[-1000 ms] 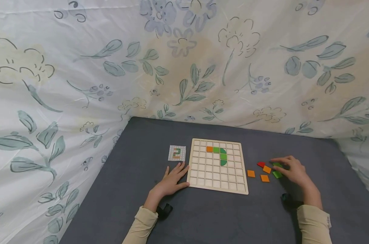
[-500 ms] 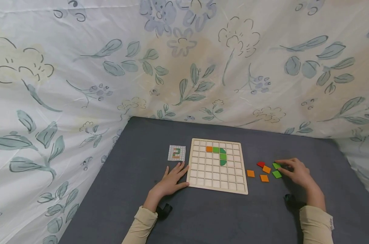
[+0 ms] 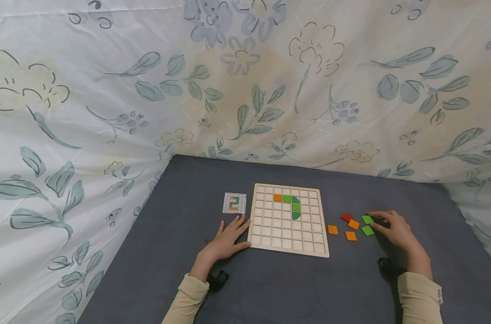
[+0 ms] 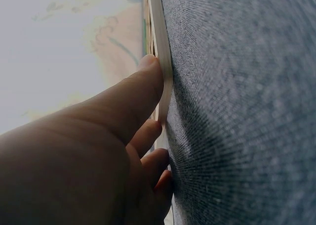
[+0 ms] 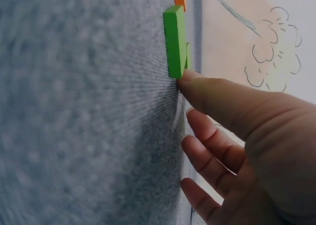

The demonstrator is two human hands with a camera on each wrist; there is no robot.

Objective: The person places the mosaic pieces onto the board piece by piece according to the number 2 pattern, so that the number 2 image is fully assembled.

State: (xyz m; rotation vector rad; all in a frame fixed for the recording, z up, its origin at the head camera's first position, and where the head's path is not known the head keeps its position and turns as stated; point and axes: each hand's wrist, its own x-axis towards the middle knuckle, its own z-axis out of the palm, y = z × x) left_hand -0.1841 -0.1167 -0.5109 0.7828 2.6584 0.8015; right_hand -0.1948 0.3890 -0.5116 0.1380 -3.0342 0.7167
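Observation:
In the head view my left hand (image 3: pixel 225 240) lies with spread fingers at the left edge of a wooden grid board (image 3: pixel 265 229). In the left wrist view its thumb (image 4: pixel 140 89) touches the board's side edge. One orange tile (image 3: pixel 277 198), square green tiles (image 3: pixel 287 198) and rounded dark green tiles (image 3: pixel 296 216) form a hook on the board. To the right, my right hand (image 3: pixel 393 227) rests by two loose square tiles, a far green tile (image 3: pixel 367 219) and a near green tile (image 5: pixel 174 42). Its index fingertip and thumb are parted at the far one; the thumb hides the index finger in the right wrist view.
Left of the board lies a small pattern card (image 3: pixel 234 203) with a coloured figure like a 2. Between the board and the right hand are a red tile (image 3: pixel 346 218) and several orange tiles (image 3: pixel 351 236). Floral cloth (image 3: pixel 237 117) hangs behind the dark table (image 3: pixel 294 288).
My right hand has drawn back slightly to the right, uncovering more of the green tiles, then stayed about still. The left hand keeps its place at the board.

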